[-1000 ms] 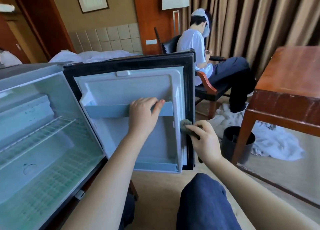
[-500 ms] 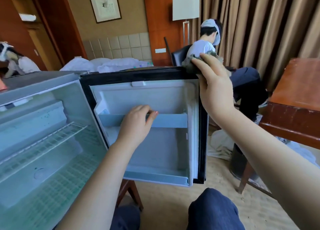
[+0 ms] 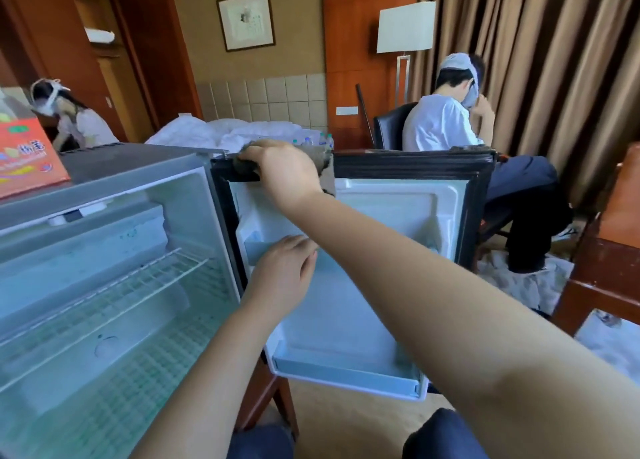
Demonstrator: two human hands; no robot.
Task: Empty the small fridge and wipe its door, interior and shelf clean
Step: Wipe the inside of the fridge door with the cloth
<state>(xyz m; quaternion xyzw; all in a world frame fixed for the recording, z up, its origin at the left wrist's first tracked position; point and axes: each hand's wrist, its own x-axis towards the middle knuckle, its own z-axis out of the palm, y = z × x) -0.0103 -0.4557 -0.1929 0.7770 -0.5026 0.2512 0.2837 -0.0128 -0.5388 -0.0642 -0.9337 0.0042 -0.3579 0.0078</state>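
Observation:
The small fridge (image 3: 114, 178) stands open, with nothing inside but a white wire shelf (image 3: 114, 292). Its door (image 3: 401, 216) swings out toward me, white inside with a black seal round the edge. My right hand (image 3: 284, 171) grips a grey-green cloth (image 3: 320, 162) and presses it on the door's top edge near the hinge corner. My left hand (image 3: 282, 275) rests on the door's pale blue rack, its fingers laid over the rail.
An orange box (image 3: 26, 157) sits on the fridge top at left. A person sits in a chair (image 3: 391, 126) behind the door; another person is at far left. A wooden table (image 3: 620, 237) stands at right, with white sheets on the floor beside it.
My right hand has slid the cloth from the door's right side up to its top right corner, then left along the top edge to the hinge side. My left hand stays on the rack.

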